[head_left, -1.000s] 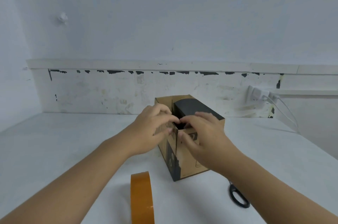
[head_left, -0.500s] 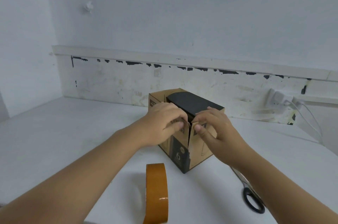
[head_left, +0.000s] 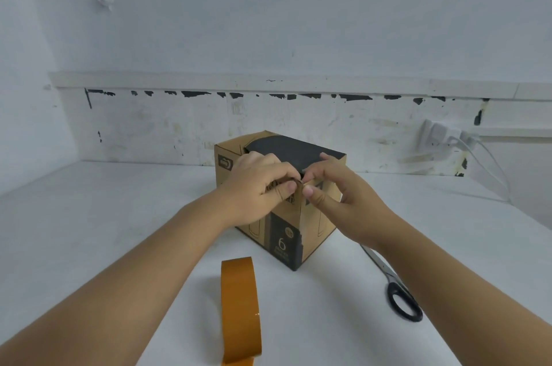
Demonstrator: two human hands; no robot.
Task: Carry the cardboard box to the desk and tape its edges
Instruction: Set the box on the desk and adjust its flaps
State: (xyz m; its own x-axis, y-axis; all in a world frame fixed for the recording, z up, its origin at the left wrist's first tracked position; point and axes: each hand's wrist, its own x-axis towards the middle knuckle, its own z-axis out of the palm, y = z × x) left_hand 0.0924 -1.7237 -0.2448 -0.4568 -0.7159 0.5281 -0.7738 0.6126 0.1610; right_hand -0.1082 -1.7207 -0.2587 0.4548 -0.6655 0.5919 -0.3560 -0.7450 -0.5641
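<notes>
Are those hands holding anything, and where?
Both the left hand and right hand pinch the cardboard box at its near top corner edge.

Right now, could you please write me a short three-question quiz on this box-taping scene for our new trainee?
1. True or false: the roll of tape stands on its edge on the desk, nearer the camera than the cardboard box.
2. What lies on the desk partly under the right forearm? A) a knife B) scissors C) a pen
3. Where on the box do the left hand and right hand meet?

Key
1. True.
2. B.
3. At the top of the near corner, where both pinch the cardboard edges together.
</notes>
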